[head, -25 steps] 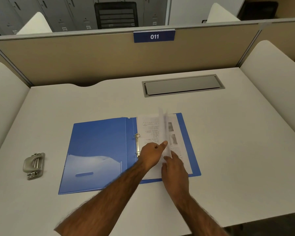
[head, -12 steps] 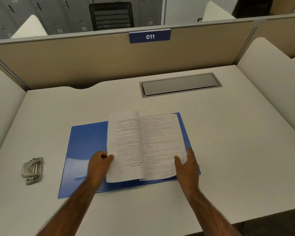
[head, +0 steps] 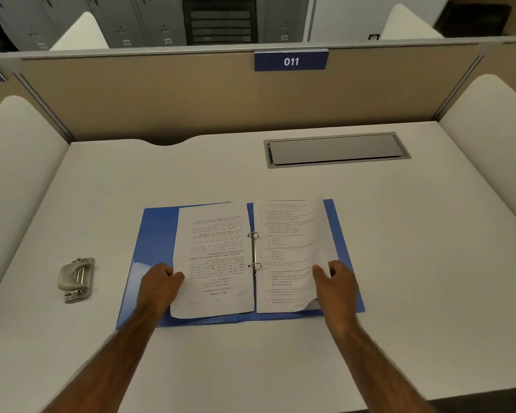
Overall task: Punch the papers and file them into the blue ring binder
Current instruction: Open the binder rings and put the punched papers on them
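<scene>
The blue ring binder point(head: 155, 231) lies open on the white desk in front of me. Printed papers sit on its metal rings point(head: 253, 250): one stack point(head: 215, 257) is turned over to the left, another stack point(head: 289, 248) lies on the right. My left hand point(head: 158, 286) pinches the lower left edge of the left stack. My right hand point(head: 335, 280) grips the lower right edge of the right stack, whose corner curls up. A grey metal hole punch point(head: 75, 278) rests on the desk well to the left of the binder.
A grey cable hatch point(head: 335, 149) is set into the desk point(head: 414, 263) behind the binder. A beige partition with a blue "011" label point(head: 291, 61) closes the back, and white side dividers point(head: 15, 162) stand at both sides.
The pages have been flipped from right to left over the rings and now lie flat on the left cover. My left hand moved left with them; my right hand took the right stack's edge.
</scene>
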A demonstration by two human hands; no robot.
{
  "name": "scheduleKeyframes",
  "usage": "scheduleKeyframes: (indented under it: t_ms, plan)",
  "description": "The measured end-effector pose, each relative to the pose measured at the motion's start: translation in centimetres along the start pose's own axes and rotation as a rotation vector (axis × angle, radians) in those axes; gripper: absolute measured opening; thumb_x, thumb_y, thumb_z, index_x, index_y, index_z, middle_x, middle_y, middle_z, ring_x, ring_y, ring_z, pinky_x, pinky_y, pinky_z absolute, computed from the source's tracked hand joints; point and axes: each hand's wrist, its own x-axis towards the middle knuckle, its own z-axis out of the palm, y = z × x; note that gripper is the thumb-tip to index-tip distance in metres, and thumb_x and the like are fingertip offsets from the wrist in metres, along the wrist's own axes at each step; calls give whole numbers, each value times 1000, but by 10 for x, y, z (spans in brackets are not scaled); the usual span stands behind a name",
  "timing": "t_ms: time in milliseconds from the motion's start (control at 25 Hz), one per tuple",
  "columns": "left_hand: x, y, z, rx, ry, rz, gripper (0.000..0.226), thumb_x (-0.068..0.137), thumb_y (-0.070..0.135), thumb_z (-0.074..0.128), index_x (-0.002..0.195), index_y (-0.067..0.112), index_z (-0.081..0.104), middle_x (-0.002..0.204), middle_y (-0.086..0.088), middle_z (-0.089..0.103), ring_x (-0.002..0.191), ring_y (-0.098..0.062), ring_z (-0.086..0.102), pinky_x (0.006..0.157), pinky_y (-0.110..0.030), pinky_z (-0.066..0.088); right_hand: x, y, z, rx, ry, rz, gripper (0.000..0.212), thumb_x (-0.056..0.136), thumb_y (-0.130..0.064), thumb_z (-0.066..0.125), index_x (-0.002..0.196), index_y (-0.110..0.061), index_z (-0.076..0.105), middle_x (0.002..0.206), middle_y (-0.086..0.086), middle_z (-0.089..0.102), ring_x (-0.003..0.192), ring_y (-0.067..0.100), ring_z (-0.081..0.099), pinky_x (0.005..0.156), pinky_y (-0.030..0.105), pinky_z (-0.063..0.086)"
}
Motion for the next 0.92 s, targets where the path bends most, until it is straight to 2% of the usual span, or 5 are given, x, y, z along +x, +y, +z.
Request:
scheduleKeyframes:
  t_ms: [200,400,600,760,920]
  plan:
    - [-11,21,0,129,248,219,36,93,36,63,119,12,58,117,-13,59,101,-30,62,84,-43,52,-32,-34,28,-13,-137,-159,13,95,-28,64,104,-19,60,102,-10,64,87,9,67,67,19,59]
    - [-30,94,-2,-401,-252,169,54,92,64,48,106,16,68,97,-2,72,86,-23,70,69,-33,56,-72,-56,77,-248,-270,-497,27,96,-33,60,120,-20,61,112,-6,63,102,10,60,89,18,47]
    - [-14,96,-2,-287,-122,232,34,96,33,61,121,10,66,111,-4,70,96,-22,67,80,-33,55,-88,-68,105,-256,-528,-542,63,93,-67,35,115,-16,63,118,2,67,108,15,59,100,32,47]
    - [10,65,-12,-205,-33,165,24,97,28,60,106,7,69,101,-7,71,77,-18,65,61,-27,49,-53,-23,83,-278,-299,-451,43,94,-62,47,107,-23,62,104,-6,64,97,12,58,89,37,51]
    - [22,43,-13,-112,-26,128,17,97,27,59,98,11,65,92,-5,67,67,-15,60,61,-31,50,-9,36,23,-663,-26,-129,60,87,-65,57,123,-16,53,121,8,58,113,26,55,89,45,54]
